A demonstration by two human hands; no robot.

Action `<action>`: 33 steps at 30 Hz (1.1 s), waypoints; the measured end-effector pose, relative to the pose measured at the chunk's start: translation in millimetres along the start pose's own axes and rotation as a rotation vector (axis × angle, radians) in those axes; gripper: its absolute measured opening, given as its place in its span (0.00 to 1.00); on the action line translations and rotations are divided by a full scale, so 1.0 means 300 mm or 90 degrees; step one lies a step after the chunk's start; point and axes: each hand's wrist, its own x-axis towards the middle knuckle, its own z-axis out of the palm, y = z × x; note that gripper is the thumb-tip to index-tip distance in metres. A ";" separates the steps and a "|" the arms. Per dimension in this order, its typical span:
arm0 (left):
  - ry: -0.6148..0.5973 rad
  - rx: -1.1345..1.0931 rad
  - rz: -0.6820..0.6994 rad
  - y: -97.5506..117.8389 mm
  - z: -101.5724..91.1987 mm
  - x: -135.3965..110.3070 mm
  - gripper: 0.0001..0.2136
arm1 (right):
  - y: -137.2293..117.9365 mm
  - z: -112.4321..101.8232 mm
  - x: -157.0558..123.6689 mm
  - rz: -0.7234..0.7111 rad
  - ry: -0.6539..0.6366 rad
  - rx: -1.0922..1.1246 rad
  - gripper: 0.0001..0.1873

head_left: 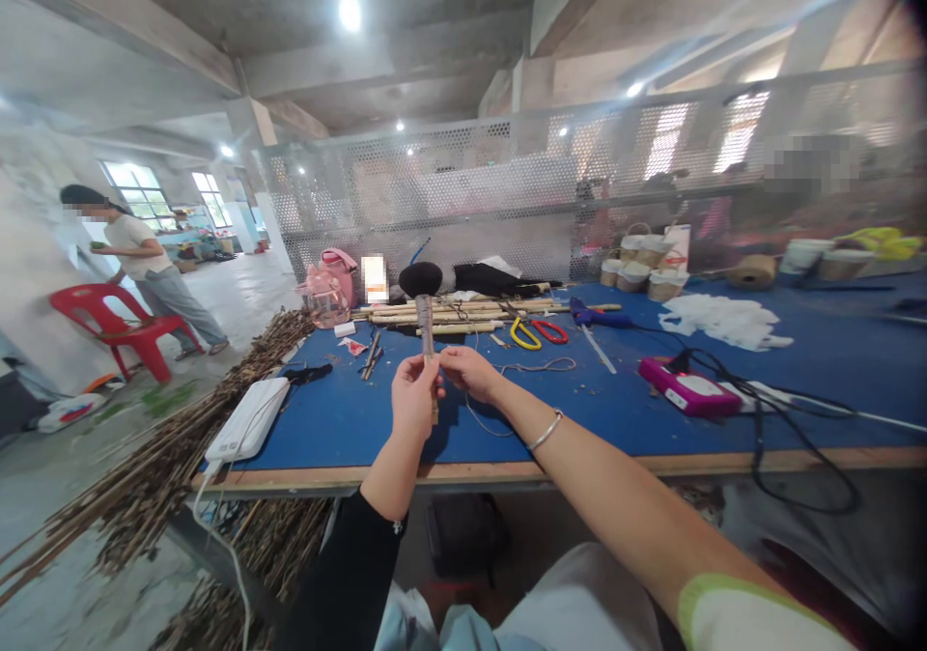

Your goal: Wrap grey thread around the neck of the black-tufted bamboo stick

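Observation:
Upright over the front of the table stands a stick with a round black head (pixel 421 282) and a grey wrapped shaft (pixel 425 321). My left hand (pixel 414 398) is closed round its lower part, and the stick's bare end shows below the fingers. Close beside it, my right hand (pixel 469 373) pinches at the shaft's right side; its fingertips hide what they hold. A thin cord (pixel 536 367) lies in loops on the table below and right of that hand. Yellow-handled scissors (pixel 525 334) and a red-handled pair (pixel 550 331) lie beyond the hands.
Bamboo sticks (pixel 441 314) lie at the back of the blue table (pixel 348 443). On the left is a white power strip (pixel 250 419); to the right are a blue glue gun (pixel 600 315), a magenta box (pixel 688 387) and black cables (pixel 757 438). A person (pixel 141 245) stands by a red chair (pixel 134 327).

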 end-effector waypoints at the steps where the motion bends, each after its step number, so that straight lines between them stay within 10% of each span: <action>1: -0.005 -0.010 -0.011 0.001 0.001 0.002 0.17 | -0.003 -0.002 -0.001 0.005 -0.003 0.006 0.22; 33: -0.035 0.067 -0.120 -0.048 -0.052 -0.031 0.18 | -0.001 -0.064 -0.014 0.080 -0.107 0.001 0.17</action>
